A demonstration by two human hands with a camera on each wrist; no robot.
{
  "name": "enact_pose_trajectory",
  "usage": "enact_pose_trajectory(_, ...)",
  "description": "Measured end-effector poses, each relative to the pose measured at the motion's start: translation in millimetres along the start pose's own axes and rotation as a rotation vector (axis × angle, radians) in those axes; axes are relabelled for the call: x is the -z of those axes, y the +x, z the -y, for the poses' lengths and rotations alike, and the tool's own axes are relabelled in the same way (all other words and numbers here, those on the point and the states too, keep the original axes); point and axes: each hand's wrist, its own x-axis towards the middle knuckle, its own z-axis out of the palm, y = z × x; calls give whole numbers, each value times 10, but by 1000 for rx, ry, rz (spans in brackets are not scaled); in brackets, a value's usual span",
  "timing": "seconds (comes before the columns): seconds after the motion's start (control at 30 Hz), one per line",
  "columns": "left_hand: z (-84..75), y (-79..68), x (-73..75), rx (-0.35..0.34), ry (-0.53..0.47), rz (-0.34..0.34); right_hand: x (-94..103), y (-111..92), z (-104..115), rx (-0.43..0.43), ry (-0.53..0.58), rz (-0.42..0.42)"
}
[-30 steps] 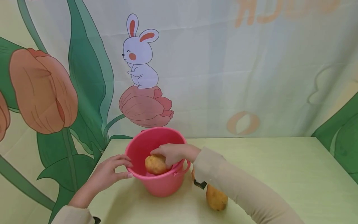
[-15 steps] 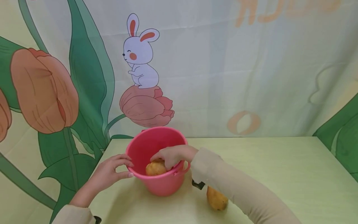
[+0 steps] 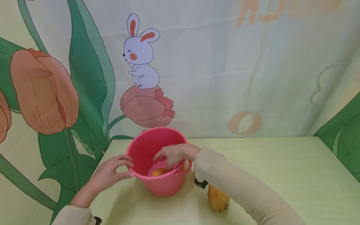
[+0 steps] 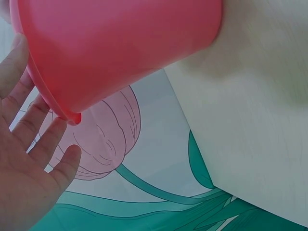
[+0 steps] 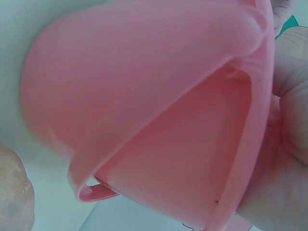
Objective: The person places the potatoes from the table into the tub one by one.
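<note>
A pink bucket stands on the table, its mouth facing me. My left hand holds its left rim, the thumb outside and the fingertips over the edge; the left wrist view shows these fingers fairly straight along the rim. Inside the bucket, low down, the top of a yellow-brown potato shows above the near rim. Over it, my right hand reaches in across the right rim with loosely bent fingers, apart from the potato. In the right wrist view, the bucket wall hides most of the right hand.
Another potato lies on the table right of the bucket, partly under the right sleeve. A sliver of a further one shows behind the cuff. The bucket's handle hangs on the right side. A printed cloth forms the backdrop.
The right hand lowered the potato into the bucket and let go of it; the potato sits lower now, and the hand has risen slightly. The left hand stayed on the rim.
</note>
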Motion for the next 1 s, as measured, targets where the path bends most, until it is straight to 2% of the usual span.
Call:
enact_pose_trajectory(0.3, 9, 4, -14, 24, -16, 17, 10, -82, -2, 3, -6, -27)
enact_pose_trajectory(0.7, 3, 10, -20, 11, -2, 5, 86, -210, 19, 47, -76, -71)
enact_pose_trajectory(1.0, -1, 13, -11, 2, 14, 0, 110, -278, 60, 71, -69, -81)
